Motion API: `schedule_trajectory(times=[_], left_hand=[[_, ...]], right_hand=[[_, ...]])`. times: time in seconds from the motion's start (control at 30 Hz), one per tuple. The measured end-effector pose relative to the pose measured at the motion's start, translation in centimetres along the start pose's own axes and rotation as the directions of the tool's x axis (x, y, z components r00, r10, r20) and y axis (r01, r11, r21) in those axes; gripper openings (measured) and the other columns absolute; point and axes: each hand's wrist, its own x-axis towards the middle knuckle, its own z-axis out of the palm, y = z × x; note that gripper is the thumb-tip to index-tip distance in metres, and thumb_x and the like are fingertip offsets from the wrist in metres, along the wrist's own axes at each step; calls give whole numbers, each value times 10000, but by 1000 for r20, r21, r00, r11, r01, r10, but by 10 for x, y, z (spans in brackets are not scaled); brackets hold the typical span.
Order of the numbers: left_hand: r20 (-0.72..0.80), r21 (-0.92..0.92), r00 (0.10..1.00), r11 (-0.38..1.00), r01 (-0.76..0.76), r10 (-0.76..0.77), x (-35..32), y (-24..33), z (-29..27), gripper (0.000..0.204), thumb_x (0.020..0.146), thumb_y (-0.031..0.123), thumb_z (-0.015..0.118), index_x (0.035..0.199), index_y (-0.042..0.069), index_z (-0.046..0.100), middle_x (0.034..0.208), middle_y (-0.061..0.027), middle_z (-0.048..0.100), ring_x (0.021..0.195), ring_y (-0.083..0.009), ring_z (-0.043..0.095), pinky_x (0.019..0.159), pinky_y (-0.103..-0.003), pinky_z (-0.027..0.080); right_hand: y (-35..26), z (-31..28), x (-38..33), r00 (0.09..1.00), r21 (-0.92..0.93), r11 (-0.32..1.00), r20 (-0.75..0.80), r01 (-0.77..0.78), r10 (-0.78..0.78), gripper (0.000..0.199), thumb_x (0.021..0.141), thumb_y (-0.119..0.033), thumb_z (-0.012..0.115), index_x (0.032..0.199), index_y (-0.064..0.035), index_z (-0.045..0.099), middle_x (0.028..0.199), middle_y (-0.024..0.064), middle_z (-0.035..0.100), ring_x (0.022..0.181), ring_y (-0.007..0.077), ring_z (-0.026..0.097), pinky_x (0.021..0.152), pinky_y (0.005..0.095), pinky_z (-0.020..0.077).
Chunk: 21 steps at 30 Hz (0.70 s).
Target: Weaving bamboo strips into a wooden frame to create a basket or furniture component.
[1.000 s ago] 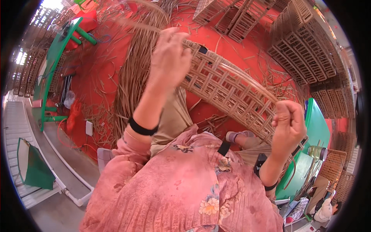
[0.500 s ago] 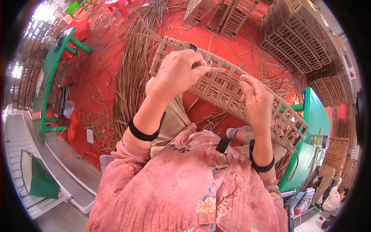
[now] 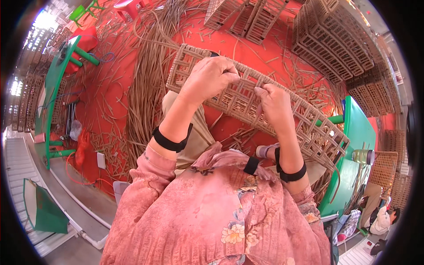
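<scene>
Left grip [image 3: 211, 78] and right grip [image 3: 276, 106]: fingers pressed together at the basket [image 3: 234, 106], which slants across the legs [image 3: 194, 132]; what they pinch, I cannot tell. It looks mostly woven; a loose end [image 3: 339, 179] hangs untucked.

The back of the left hand [image 3: 207, 78] hides most of its fingers, and any strand in its pinch is too small to tell. Whatever the curled right hand [image 3: 274, 106] may hold is also unclear. Both hands cover parts of the woven frame [image 3: 240, 104]. The right forearm hides part of a shoe [image 3: 263, 151]. The top edge cuts off a red stool [image 3: 127, 5]; the bottom edge crops the pink shirt [image 3: 194, 212].
</scene>
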Motion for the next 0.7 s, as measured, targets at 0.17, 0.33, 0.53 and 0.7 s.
schedule_trajectory(times=[0.17,0.33,0.53,0.7], left_hand=[[-76,205,984,968,-143,162,10,15,24,156,809,175,692,874,33,701,813,-111,617,821,-291,612,752,-377,476],[-149,1,951,962,-273,270,19,39,46,126,881,122,642,945,31,702,892,-99,633,853,-271,631,779,-356,491],[23,-257,923,895,-365,383,13,47,76,144,916,129,642,987,17,700,960,-80,682,877,-223,651,784,-321,505],[124,-409,992,910,64,-14,6,49,51,141,873,135,700,914,0,702,790,-31,666,739,-94,593,681,-267,479]], right_hand=[[24,12,-10,831,-111,955,-472,275,-294,217,908,-217,644,867,-8,684,634,128,655,555,243,639,589,347,486],[32,-30,-63,748,-109,946,-588,304,-308,138,899,-133,679,854,-2,670,612,47,606,520,123,558,520,282,432],[42,-55,-101,770,65,950,-604,304,-205,153,937,-102,650,825,1,655,613,-25,537,531,31,473,489,206,364],[50,-47,-78,871,250,946,-488,207,-61,175,960,-153,621,945,12,679,613,-6,538,538,42,493,499,224,390]])
